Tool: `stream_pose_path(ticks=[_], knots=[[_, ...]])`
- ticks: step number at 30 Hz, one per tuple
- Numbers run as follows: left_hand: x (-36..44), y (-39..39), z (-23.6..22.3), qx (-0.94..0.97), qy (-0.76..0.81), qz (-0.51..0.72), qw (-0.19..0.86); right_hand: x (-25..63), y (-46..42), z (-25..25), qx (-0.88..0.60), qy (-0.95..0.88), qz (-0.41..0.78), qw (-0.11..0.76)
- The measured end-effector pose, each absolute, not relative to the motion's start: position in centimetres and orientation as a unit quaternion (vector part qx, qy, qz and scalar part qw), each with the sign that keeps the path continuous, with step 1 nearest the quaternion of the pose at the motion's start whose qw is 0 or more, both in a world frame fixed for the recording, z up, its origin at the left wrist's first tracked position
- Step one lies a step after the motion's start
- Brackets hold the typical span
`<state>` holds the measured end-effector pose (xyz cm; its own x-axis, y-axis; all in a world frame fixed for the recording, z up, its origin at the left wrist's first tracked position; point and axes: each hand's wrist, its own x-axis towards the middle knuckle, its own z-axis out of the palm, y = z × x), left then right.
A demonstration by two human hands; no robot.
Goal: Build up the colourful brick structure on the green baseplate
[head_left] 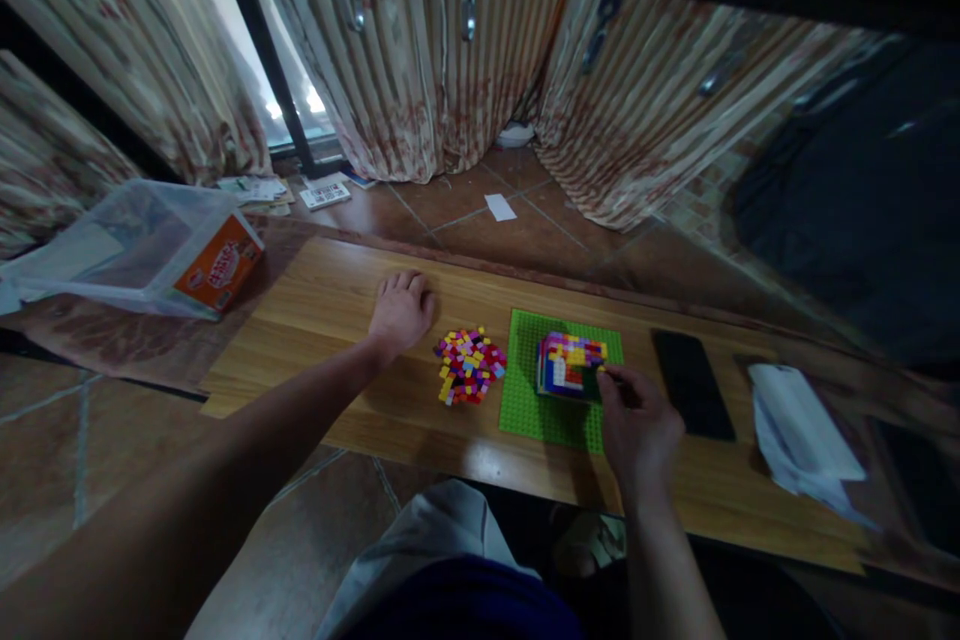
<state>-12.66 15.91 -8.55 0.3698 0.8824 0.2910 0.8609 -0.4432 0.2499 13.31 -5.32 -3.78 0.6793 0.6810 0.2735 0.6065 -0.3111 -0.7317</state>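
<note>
My right hand (641, 420) is closed in a pinch at the right edge of a small block structure (574, 363), with a tiny yellow toy brick (601, 370) showing at its fingertips. Layers of multicoloured bricks make up the structure, which stands on a green studded baseplate (523, 410). To the left of the plate lies a pile of loose small bricks (470, 367), mostly yellow, pink, purple and red. My left hand (403, 310) rests palm down on the wooden board, left of the pile, fingers lying out and nothing visible in them.
The wooden board (322, 290) carries a dark phone-like slab (691, 383) and a white packet (806, 425) on the right. A clear plastic bin with an orange label (221, 265) sits at the left end. Beyond are striped curtains (405, 70) and papers on the tiled floor.
</note>
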Motion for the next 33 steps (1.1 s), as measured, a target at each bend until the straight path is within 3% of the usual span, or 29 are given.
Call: stream_pose_path(ticks=[24, 33], knots=[[-12.6, 15.8, -8.3, 0.827, 0.529, 0.189, 0.037, 13.9, -4.1, -4.1, -0.803, -0.414, 0.044, 0.426], [-12.6, 15.7, -8.4, 0.824, 0.533, 0.188, 0.032, 14.5, -3.5, -4.8, -0.788, -0.352, 0.099, 0.495]])
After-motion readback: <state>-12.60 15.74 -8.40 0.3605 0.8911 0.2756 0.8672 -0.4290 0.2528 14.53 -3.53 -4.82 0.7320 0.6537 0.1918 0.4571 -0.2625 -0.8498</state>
